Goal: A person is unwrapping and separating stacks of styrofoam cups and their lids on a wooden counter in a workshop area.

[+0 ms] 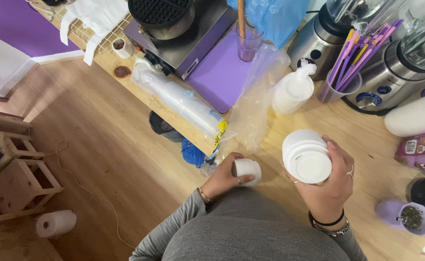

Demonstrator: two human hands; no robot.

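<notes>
My left hand (223, 178) grips a small white cup (247, 170) lying on its side at the near edge of the wooden counter (357, 140). My right hand (332, 181) holds a stack of white lids (306, 156) just above the counter, to the right of the cup. A clear plastic bag (253, 101) lies crumpled on the counter just beyond both hands. A sleeve of white cups in plastic wrap (181, 99) lies along the counter edge to the left.
Two blenders (396, 72) stand at the back right, with a cup of coloured straws (345, 72) and a wrapped stack of white lids (293, 89). A waffle iron (174, 24) sits on a purple mat (219, 72). A lilac cup (405, 217) stands at the right. Wooden stools (14, 169) and a paper roll (55, 223) are on the floor.
</notes>
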